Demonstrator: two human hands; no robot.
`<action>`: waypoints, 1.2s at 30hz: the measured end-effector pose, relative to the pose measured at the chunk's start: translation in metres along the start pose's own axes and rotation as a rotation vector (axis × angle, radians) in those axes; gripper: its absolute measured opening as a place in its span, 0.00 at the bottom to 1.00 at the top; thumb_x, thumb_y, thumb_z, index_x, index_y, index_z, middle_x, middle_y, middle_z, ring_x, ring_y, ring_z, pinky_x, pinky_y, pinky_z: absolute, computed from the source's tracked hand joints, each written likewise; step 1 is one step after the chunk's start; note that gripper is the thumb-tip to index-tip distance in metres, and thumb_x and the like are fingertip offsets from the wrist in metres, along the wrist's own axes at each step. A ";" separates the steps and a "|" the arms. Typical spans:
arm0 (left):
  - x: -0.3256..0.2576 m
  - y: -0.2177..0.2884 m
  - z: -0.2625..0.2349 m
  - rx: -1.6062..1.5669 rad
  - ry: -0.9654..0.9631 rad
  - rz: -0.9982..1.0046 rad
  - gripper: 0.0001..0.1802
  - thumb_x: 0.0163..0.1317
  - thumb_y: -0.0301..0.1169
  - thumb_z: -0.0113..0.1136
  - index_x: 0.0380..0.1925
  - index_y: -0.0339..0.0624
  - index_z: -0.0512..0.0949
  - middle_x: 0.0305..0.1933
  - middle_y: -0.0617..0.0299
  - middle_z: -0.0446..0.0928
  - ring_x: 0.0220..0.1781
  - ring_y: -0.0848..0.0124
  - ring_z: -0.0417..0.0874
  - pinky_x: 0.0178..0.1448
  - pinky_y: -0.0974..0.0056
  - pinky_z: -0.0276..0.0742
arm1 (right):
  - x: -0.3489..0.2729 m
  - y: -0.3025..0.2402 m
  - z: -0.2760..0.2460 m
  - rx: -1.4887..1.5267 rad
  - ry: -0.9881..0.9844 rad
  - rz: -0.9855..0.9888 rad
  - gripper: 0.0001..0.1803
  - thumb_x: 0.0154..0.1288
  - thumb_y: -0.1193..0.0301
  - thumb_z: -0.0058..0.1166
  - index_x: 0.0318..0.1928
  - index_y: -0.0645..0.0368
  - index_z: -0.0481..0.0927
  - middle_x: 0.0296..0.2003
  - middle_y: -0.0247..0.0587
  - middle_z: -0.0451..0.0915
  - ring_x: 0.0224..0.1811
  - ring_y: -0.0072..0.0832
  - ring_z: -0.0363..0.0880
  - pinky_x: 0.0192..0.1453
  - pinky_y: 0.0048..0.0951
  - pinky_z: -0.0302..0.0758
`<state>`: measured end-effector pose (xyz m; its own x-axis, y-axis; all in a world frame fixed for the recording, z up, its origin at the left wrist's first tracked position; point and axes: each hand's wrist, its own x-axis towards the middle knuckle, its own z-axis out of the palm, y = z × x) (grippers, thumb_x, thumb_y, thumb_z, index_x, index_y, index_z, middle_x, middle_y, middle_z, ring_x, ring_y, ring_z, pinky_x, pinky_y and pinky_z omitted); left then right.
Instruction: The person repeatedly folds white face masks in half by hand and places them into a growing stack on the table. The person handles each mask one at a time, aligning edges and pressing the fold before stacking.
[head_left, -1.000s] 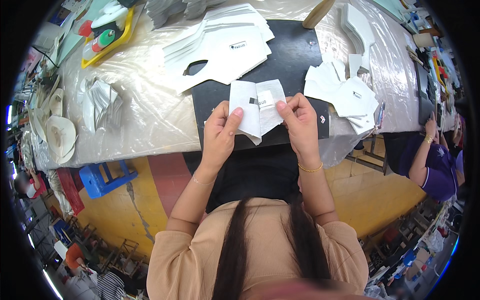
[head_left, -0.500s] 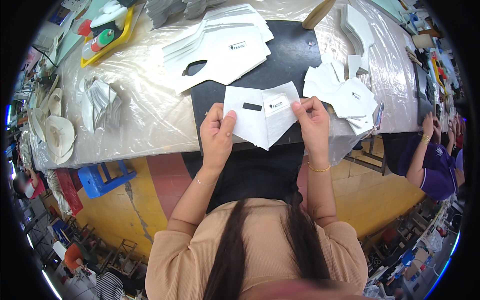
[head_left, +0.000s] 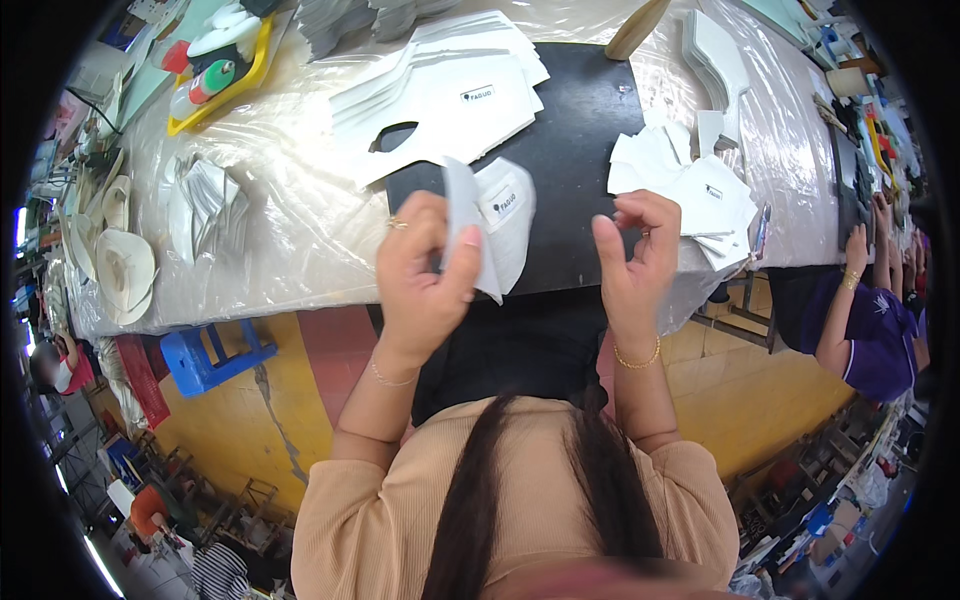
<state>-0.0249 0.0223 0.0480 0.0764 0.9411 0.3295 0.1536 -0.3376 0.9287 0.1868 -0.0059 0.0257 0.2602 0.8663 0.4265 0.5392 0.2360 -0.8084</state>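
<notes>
My left hand (head_left: 425, 265) pinches a white cut piece of sheet material with a small label (head_left: 492, 220), held raised and bent over the black mat (head_left: 580, 150). My right hand (head_left: 635, 255) is lifted beside it with fingers curled, apart from the piece, and I see nothing in it. A stack of large white cut pieces (head_left: 440, 95) lies behind on the mat's left. A pile of smaller white pieces (head_left: 690, 185) lies to the right of my right hand.
The table is covered in clear plastic (head_left: 290, 230). A yellow tray with bottles (head_left: 215, 70) sits at back left, white curved parts (head_left: 125, 270) at the left edge. A blue stool (head_left: 205, 355) stands below. Another person in purple (head_left: 870, 310) works at right.
Both hands held the white piece flat before. Now the right hand has let go and the left hand has lifted and turned the piece upright.
</notes>
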 end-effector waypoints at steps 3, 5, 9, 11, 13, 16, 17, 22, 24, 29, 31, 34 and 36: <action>0.004 0.006 0.022 0.042 -0.205 0.087 0.14 0.60 0.24 0.66 0.22 0.37 0.70 0.28 0.56 0.72 0.27 0.64 0.74 0.33 0.63 0.70 | -0.002 -0.008 -0.008 0.503 -0.259 0.322 0.26 0.79 0.53 0.49 0.56 0.66 0.79 0.45 0.42 0.84 0.39 0.23 0.81 0.45 0.24 0.77; 0.002 0.005 0.032 -0.011 -0.281 0.057 0.12 0.60 0.25 0.68 0.23 0.37 0.73 0.28 0.56 0.73 0.26 0.65 0.76 0.32 0.63 0.72 | -0.002 -0.004 -0.004 0.601 -0.304 0.462 0.26 0.79 0.53 0.48 0.55 0.67 0.79 0.43 0.42 0.84 0.40 0.22 0.82 0.45 0.24 0.78; -0.021 -0.002 0.031 0.060 -0.238 -0.090 0.08 0.61 0.24 0.67 0.28 0.36 0.77 0.30 0.56 0.76 0.31 0.64 0.79 0.38 0.64 0.74 | -0.006 0.011 0.006 0.416 -0.363 0.576 0.20 0.74 0.61 0.58 0.53 0.69 0.79 0.41 0.41 0.86 0.41 0.20 0.83 0.46 0.25 0.79; -0.035 -0.008 0.021 0.253 -0.246 -0.050 0.06 0.60 0.23 0.67 0.36 0.35 0.80 0.40 0.53 0.80 0.42 0.59 0.83 0.48 0.61 0.78 | -0.010 0.014 0.008 0.378 -0.360 0.644 0.17 0.71 0.68 0.63 0.51 0.69 0.79 0.41 0.41 0.87 0.43 0.20 0.84 0.47 0.25 0.79; -0.052 -0.010 0.017 0.373 -0.297 0.031 0.12 0.59 0.23 0.67 0.43 0.36 0.80 0.51 0.50 0.79 0.51 0.57 0.82 0.54 0.58 0.78 | -0.010 0.015 0.009 0.348 -0.362 0.629 0.16 0.71 0.67 0.63 0.50 0.68 0.80 0.39 0.42 0.87 0.42 0.20 0.84 0.45 0.24 0.79; -0.072 -0.013 0.010 0.539 -0.481 0.083 0.31 0.58 0.30 0.70 0.63 0.41 0.74 0.71 0.47 0.67 0.70 0.52 0.71 0.71 0.49 0.67 | -0.006 0.014 0.010 0.275 -0.388 0.609 0.15 0.71 0.67 0.62 0.47 0.68 0.80 0.36 0.43 0.87 0.37 0.19 0.84 0.40 0.24 0.79; -0.077 -0.013 0.008 0.608 -0.524 0.069 0.33 0.59 0.32 0.70 0.65 0.42 0.72 0.72 0.47 0.66 0.72 0.52 0.70 0.73 0.48 0.64 | -0.005 0.012 0.010 0.246 -0.395 0.604 0.14 0.70 0.68 0.62 0.46 0.68 0.80 0.35 0.43 0.87 0.35 0.19 0.84 0.39 0.25 0.79; -0.094 -0.012 -0.016 0.819 -0.567 -0.005 0.40 0.59 0.38 0.72 0.71 0.45 0.67 0.76 0.49 0.62 0.76 0.55 0.66 0.77 0.47 0.55 | -0.002 -0.002 0.020 0.111 -0.501 0.500 0.13 0.69 0.69 0.63 0.45 0.67 0.81 0.32 0.44 0.86 0.27 0.21 0.82 0.33 0.24 0.77; -0.095 -0.010 -0.027 0.814 -0.543 -0.025 0.40 0.58 0.38 0.72 0.70 0.44 0.68 0.75 0.49 0.64 0.75 0.54 0.67 0.75 0.46 0.58 | -0.001 -0.011 0.027 0.117 -0.547 0.493 0.12 0.69 0.70 0.63 0.46 0.67 0.81 0.31 0.38 0.85 0.27 0.13 0.79 0.33 0.20 0.74; -0.089 -0.009 -0.035 0.451 -0.339 -0.202 0.36 0.62 0.38 0.69 0.67 0.39 0.68 0.68 0.48 0.70 0.66 0.56 0.75 0.70 0.52 0.67 | 0.000 -0.036 0.032 0.215 -0.600 0.435 0.10 0.69 0.72 0.62 0.47 0.66 0.82 0.35 0.42 0.86 0.31 0.20 0.83 0.38 0.23 0.78; -0.080 -0.013 -0.026 -0.021 -0.174 -0.441 0.31 0.67 0.42 0.66 0.63 0.36 0.69 0.61 0.46 0.74 0.60 0.57 0.78 0.62 0.58 0.73 | -0.003 -0.043 0.030 0.265 -0.616 0.377 0.10 0.70 0.73 0.60 0.47 0.66 0.83 0.38 0.44 0.87 0.36 0.25 0.85 0.42 0.25 0.79; -0.059 -0.026 -0.015 -0.381 0.010 -0.627 0.21 0.73 0.44 0.60 0.49 0.34 0.73 0.43 0.58 0.77 0.46 0.72 0.78 0.52 0.65 0.74 | -0.007 -0.048 0.033 0.159 -0.678 0.085 0.09 0.70 0.75 0.58 0.48 0.64 0.83 0.43 0.45 0.87 0.43 0.34 0.86 0.50 0.30 0.80; -0.047 -0.029 -0.015 -0.187 -0.073 -0.631 0.19 0.73 0.42 0.60 0.45 0.35 0.74 0.37 0.61 0.76 0.40 0.75 0.76 0.46 0.67 0.73 | -0.011 -0.048 0.034 0.172 -0.722 0.002 0.09 0.70 0.75 0.58 0.48 0.63 0.84 0.45 0.44 0.86 0.47 0.41 0.84 0.53 0.35 0.79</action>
<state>-0.0481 -0.0123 0.0083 0.0955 0.9512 -0.2934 0.0175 0.2931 0.9559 0.1303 -0.0118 0.0463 -0.3623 0.9267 0.1000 0.3911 0.2486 -0.8861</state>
